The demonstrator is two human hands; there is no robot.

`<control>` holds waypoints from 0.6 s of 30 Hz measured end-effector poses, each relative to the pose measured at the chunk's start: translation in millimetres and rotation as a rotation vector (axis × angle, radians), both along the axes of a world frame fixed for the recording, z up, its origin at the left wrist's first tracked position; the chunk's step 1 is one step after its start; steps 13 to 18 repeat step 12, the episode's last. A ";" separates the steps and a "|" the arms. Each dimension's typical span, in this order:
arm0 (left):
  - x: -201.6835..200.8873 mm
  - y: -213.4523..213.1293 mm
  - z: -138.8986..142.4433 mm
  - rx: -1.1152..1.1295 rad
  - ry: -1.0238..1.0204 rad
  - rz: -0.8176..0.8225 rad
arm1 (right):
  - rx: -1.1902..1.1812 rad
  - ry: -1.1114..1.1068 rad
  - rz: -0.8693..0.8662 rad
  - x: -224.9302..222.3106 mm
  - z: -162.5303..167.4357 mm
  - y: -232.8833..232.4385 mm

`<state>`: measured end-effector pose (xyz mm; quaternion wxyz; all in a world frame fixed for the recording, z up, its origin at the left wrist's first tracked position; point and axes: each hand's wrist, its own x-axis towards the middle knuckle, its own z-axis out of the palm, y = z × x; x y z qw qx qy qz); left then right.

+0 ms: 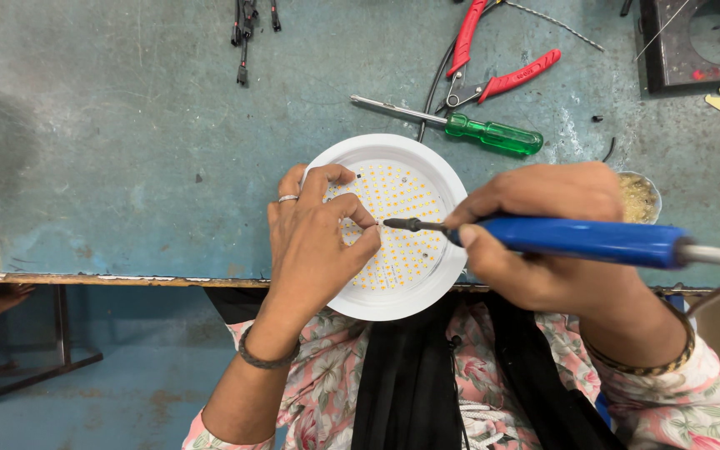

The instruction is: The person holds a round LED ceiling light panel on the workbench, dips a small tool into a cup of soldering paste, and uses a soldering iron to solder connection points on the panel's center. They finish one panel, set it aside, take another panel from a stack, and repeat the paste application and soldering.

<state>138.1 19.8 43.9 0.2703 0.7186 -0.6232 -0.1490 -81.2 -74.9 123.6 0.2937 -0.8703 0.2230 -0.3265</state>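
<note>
A round white lamp housing (393,152) with a disc of several small yellow LED chips (402,200) lies at the near edge of the blue-green bench. My left hand (314,242), a ring on one finger, rests on the disc's left side with fingertips pinched together on the board. My right hand (543,233) grips a blue-handled soldering iron (585,240); its dark tip (397,223) touches the board right beside my left fingertips. The iron's grey cord runs off to the right.
A green-handled screwdriver (493,133) and red-handled pliers (502,79) lie beyond the lamp. A small dish of brownish stuff (642,196) sits behind my right hand. Black wire connectors (245,25) lie at the top left, a dark square block (702,42) at the top right.
</note>
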 end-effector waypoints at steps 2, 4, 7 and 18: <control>-0.4 0.5 -0.1 -0.009 0.001 0.001 | 0.026 -0.033 -0.031 -3.6 6.5 -0.3; -0.7 0.5 -0.3 -0.028 -0.003 -0.003 | 0.038 -0.033 -0.054 -5.5 8.8 -0.4; -1.1 0.7 -0.8 -0.023 -0.002 0.002 | 0.018 0.005 -0.069 -10.5 3.5 -1.4; 1.2 4.1 -4.3 -0.021 -0.034 0.032 | 0.039 -0.090 -0.180 -58.1 -11.9 -1.5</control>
